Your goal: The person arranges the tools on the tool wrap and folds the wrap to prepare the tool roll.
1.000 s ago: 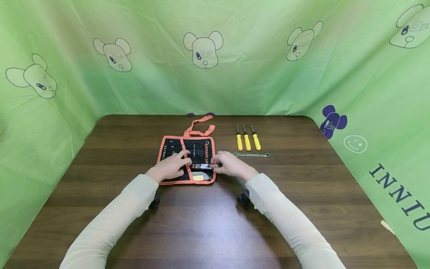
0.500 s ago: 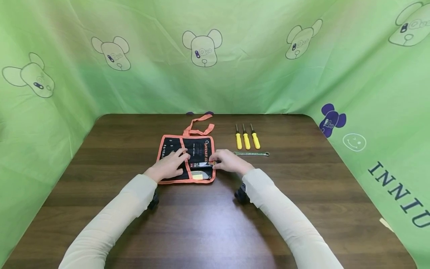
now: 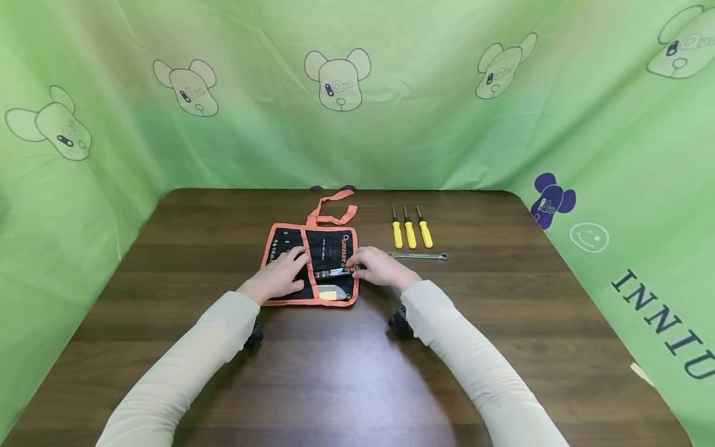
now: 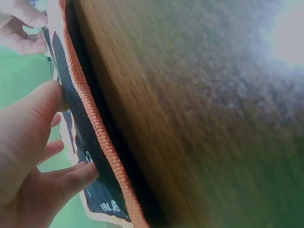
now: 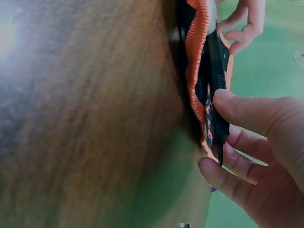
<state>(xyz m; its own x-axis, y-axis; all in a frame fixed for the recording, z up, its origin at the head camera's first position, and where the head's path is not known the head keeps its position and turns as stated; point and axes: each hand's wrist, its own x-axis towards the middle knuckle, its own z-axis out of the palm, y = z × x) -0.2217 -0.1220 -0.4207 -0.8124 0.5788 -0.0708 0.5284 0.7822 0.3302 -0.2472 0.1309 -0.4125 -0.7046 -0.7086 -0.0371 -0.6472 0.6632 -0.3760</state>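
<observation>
A black fabric tool pouch (image 3: pixel 329 245) with orange edging lies unrolled on the table. My left hand (image 3: pixel 279 274) rests on its left part, fingers spread and loosely bent, thumb near the front edge in the left wrist view. My right hand (image 3: pixel 381 268) pinches the right end of a slim black case (image 3: pixel 335 272) with a red and white label. The case lies across the pouch's right section, slightly tilted. In the right wrist view, my thumb presses the black case (image 5: pixel 219 118) from one side, with fingers behind it. A grey-and-yellow utility knife (image 3: pixel 332 293) sits in the pouch's front pocket.
Right of the pouch lie three yellow-handled screwdrivers (image 3: pixel 410 234), side by side. A metal combination wrench (image 3: pixel 424 256) lies just beyond my right hand. Orange tie straps (image 3: pixel 332 218) trail from the pouch's far edge. Green printed cloth (image 3: pixel 335 149) hangs behind the table.
My right hand has slid the black case slightly left and away from me, further onto the pouch. My left hand has stayed on the pouch almost unmoved.
</observation>
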